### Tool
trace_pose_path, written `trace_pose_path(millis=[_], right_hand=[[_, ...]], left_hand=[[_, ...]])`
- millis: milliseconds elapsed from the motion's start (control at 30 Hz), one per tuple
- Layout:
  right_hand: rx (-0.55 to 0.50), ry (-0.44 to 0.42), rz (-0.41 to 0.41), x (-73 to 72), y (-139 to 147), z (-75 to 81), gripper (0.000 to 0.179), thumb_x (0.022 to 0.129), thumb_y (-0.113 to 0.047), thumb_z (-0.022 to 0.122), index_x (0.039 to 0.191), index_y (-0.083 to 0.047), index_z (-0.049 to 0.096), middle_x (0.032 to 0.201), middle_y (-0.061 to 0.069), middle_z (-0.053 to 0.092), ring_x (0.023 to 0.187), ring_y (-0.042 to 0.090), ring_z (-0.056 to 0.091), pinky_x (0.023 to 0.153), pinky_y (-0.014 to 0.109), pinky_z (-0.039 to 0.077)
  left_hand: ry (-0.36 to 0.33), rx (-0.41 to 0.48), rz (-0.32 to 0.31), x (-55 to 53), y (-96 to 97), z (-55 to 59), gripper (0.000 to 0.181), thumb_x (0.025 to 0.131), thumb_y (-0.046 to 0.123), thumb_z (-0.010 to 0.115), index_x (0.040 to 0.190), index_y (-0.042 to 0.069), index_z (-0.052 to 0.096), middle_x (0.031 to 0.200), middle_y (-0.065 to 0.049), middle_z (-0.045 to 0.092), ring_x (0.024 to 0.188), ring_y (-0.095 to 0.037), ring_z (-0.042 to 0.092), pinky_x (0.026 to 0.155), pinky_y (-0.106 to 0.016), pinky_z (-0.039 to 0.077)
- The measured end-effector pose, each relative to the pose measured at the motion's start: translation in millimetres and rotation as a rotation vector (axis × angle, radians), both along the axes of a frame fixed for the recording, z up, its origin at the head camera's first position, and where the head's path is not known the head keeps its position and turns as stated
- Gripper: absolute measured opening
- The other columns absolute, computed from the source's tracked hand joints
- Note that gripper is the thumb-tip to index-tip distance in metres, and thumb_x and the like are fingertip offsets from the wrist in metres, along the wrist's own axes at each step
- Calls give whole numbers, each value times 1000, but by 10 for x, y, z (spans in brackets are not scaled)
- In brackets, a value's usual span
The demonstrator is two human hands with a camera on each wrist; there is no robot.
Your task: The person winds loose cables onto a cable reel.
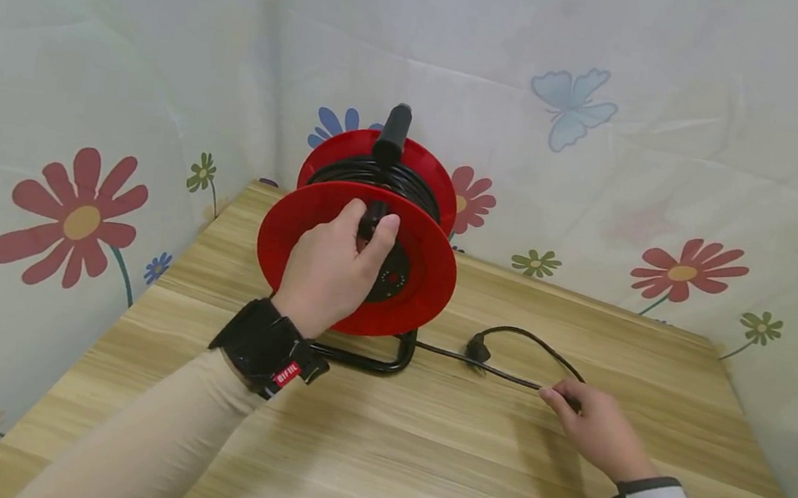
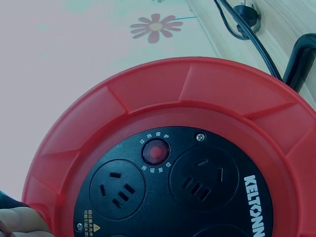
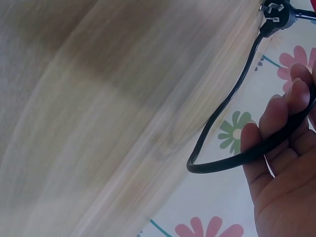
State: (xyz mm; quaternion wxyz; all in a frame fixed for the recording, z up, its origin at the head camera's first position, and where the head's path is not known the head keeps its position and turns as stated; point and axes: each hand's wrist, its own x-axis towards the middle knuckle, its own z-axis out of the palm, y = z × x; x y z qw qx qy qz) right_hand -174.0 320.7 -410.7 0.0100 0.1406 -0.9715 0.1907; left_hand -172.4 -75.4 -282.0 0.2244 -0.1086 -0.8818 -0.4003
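The red reel [image 1: 430,270] stood behind the left hand [image 1: 331,274], whose thumb and fingers pinched its black knob [image 1: 373,216], seemingly for leverage. The right hand [image 1: 598,431] curled its fingers round the cord [image 3: 217,167], apparently to steady it; the plug [image 1: 478,349] lay left of them. The left hand hid part of the reel's face.
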Motion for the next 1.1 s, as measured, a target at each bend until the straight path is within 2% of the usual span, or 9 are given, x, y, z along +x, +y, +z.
trace_pose_path(millis=[200,433,767,967,1100], right_hand=[[15,-25,-12,-5,-18,-26,38,95,-47,49,86,-13,63,63,-1,45,52,12,39,46,28,34],[7,6,6,1,-59,-81,37,96,-45,50,85,-12,63,64,0,47,54,12,41,48,29,36],[6,56,62,-37,-196,-84,27,98,-31,52,83,-11,62,63,-1,45,53,11,39,47,28,34],[7,56,75,-58,-246,-118,26,98,-32,52,86,-12,64,66,0,52,56,11,42,50,28,36],[1,67,95,-80,-298,-130,25,97,-31,53,86,-12,65,69,2,57,58,12,45,52,29,38]], left_hand=[[3,-15,-4,-7,16,-18,39,97,47,37,86,11,46,58,-4,52,49,-15,49,46,-29,42],[4,-62,6,-13,43,-25,37,97,46,39,85,12,46,57,-3,52,48,-14,50,46,-28,43],[20,-115,27,-15,158,-31,35,97,44,41,87,11,47,57,-1,53,49,-13,50,53,-30,48],[1,-129,15,-11,239,-56,38,97,46,39,92,10,50,58,-1,56,49,-12,51,54,-31,52],[4,-152,16,-6,275,-71,38,97,45,39,93,9,51,57,-2,56,48,-13,50,52,-31,52]])
